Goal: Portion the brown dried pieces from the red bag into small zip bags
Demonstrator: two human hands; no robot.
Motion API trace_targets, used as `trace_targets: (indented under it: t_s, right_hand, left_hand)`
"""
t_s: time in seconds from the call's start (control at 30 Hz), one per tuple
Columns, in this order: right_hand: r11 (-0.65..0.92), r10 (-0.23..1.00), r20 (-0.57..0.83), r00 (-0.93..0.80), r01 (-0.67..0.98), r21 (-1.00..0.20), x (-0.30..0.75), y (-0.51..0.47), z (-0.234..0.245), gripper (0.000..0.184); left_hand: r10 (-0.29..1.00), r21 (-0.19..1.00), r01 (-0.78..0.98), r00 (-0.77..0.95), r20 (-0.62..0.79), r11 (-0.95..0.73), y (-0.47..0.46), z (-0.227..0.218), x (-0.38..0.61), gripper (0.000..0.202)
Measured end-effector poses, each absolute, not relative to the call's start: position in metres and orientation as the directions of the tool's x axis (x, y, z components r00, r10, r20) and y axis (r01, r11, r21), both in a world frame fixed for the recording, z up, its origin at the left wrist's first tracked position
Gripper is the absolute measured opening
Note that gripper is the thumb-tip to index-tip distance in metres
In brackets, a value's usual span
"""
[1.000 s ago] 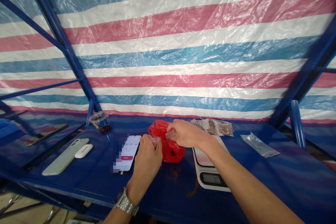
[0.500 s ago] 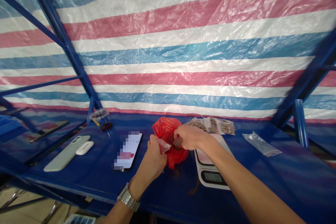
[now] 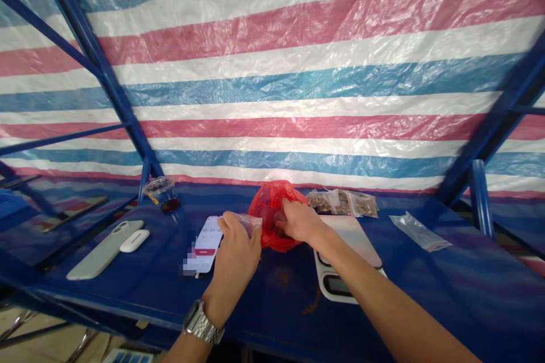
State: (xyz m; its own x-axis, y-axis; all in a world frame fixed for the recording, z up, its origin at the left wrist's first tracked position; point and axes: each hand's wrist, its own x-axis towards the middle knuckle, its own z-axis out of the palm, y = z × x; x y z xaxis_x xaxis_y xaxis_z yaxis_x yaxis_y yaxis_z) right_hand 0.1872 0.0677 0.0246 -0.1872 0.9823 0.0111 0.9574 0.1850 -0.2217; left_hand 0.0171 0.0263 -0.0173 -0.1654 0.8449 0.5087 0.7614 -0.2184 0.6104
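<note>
My left hand (image 3: pixel 236 247) pinches a small clear plastic bag (image 3: pixel 250 223) and holds it over the right edge of the lit phone (image 3: pixel 208 244). Inside the mouth of a red plastic bag (image 3: pixel 272 198), the fingers of my right hand (image 3: pixel 298 221) are closed at some dark brown material. What they grip is hidden. A white kitchen scale (image 3: pixel 353 238) lies under my right forearm. Behind it sit several small clear bags filled with brown bits (image 3: pixel 361 204).
A flat clear zip bag (image 3: pixel 419 231) lies to the right. On the left are a pale phone (image 3: pixel 104 249), a white earbud case (image 3: pixel 134 241) and a clear plastic cup (image 3: pixel 160 190) with dark liquid. Blue metal posts (image 3: pixel 110 85) and a striped sheet (image 3: pixel 298 79) stand behind the table.
My left hand has moved left with the clear bag, away from the red bag. My right hand has reached into the red bag, which now stands fuller and slightly farther back.
</note>
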Motion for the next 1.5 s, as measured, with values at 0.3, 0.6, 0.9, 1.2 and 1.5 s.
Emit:
trace_targets:
  t_s: [0.3,0.6,0.9,1.2,1.5]
  right_hand:
    - [0.254,0.951,-0.063,-0.303,0.880,-0.400,0.189,0.071,0.023,0.031]
    - [0.265,0.959,-0.086,-0.268,0.963,-0.046,0.199,0.056,0.050,0.033]
    - [0.247,0.968,-0.025,-0.251,0.964,-0.094,0.204,0.067,0.035,0.033]
    - [0.313,0.943,-0.009,-0.332,0.898,-0.310,0.208,0.077,0.021,0.036]
    - [0.217,0.976,0.063,-0.208,0.931,-0.294,0.210,0.080,0.023,0.032]
  left_hand:
    - [1.000,0.780,0.625,-0.028,0.000,0.018,0.018,0.002,0.035,0.036]
    - [0.976,0.802,0.585,-0.078,0.205,-0.122,0.023,0.002,0.032,0.045]
    - [0.977,0.897,0.409,-0.053,0.207,-0.168,0.026,-0.006,0.035,0.047]
    - [0.983,0.972,0.216,-0.138,0.123,-0.092,0.041,-0.021,0.039,0.049]
    - [0.986,0.977,0.208,-0.152,0.075,-0.042,0.039,-0.010,0.032,0.047]
